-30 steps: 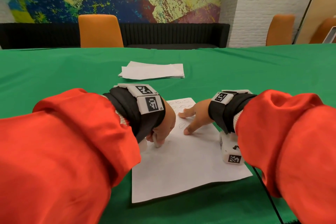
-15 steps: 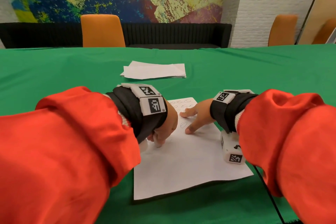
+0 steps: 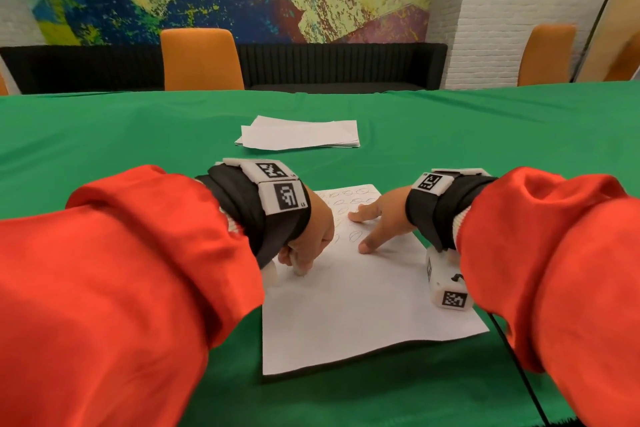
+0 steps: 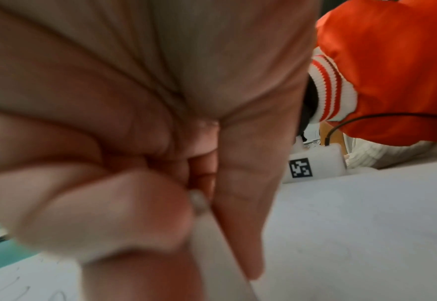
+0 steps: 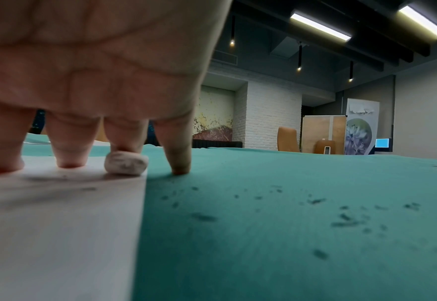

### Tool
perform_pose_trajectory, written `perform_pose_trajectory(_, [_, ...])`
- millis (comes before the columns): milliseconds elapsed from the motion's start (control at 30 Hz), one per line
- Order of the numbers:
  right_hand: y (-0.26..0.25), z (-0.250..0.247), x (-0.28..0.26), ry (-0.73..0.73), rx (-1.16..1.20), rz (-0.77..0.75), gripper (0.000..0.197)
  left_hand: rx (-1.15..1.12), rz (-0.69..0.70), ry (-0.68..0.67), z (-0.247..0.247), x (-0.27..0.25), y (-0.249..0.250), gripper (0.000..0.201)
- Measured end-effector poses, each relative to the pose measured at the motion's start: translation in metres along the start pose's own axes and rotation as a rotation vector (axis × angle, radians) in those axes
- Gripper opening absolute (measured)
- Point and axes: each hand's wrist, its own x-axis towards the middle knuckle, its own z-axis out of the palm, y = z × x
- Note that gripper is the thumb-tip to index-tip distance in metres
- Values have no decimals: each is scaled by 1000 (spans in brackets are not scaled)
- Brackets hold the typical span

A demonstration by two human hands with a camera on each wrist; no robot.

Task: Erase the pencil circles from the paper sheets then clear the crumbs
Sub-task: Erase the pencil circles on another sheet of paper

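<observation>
The left hand [image 3: 313, 236] pinches an eraser [image 3: 300, 270] against the sheet [image 3: 363, 305]; remaining pencil circles [image 3: 354, 236] lie just beyond this grip. The right hand [image 3: 382, 218], fingers spread, pins the paper.

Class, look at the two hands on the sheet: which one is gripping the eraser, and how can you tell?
The left hand: its fingers curl round the eraser, pressed to the sheet. The right hand lies with fingers spread flat, steadying the sheet.

Counts at the table
I see two hands, left hand [image 3: 313, 230] and right hand [image 3: 382, 218]; two erasers [image 3: 300, 271] [image 5: 126, 166]; one sheet [image 3: 363, 315]; one paper stack [image 3: 301, 137]; two orange chairs [image 3: 202, 59] [image 3: 549, 54]; crumbs [image 5: 346, 221] beyond counting.
</observation>
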Motion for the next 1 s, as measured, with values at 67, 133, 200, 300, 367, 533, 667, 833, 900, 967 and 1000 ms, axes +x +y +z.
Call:
perform_pose_trajectory(67, [0, 0, -1, -4, -1, -7, 77, -38, -1, -23, 1, -2, -3, 24])
perform_pose_trajectory(133, [0, -1, -2, -10, -9, -10, 77, -72, -6, 14, 1, -6, -9, 19])
perform_pose_trajectory(200, [-2, -2, -3, -11, -16, -5, 76, -100, -17, 91, 2, -9, -16, 18])
perform_pose_trajectory(300, [-7, -5, -8, -9, -19, 2, 76, -159, -43, 146, 1, -15, -28, 19])
perform_pose_trajectory(367, [-10, -9, -12, 12, -7, 4, 73, -195, -53, 166, 1, -18, -34, 18])
perform_pose_trajectory(533, [-23, -23, -10, 141, 25, 11, 57, -232, -52, 222, 4, -18, -40, 17])
perform_pose_trajectory(667, [-41, -21, -4, 107, -31, 11, 51, -258, -11, 267, 4, -10, -33, 17])
perform_pose_trajectory(833, [-46, -18, -5, 17, -134, 8, 54, -313, 68, 266, -1, 4, -14, 7])
perform_pose_trajectory(900, [-46, -17, -7, 18, -166, -1, 46, -290, 94, 253, -2, 8, -5, 6])
perform_pose_trajectory(967, [-46, -16, -3, -8, -232, -30, 41, -260, 114, 250, -3, 14, 2, 7])
perform_pose_trajectory(1000, [-46, -14, 0, -37, -246, -34, 41, -254, 120, 244, -4, 15, 5, 8])
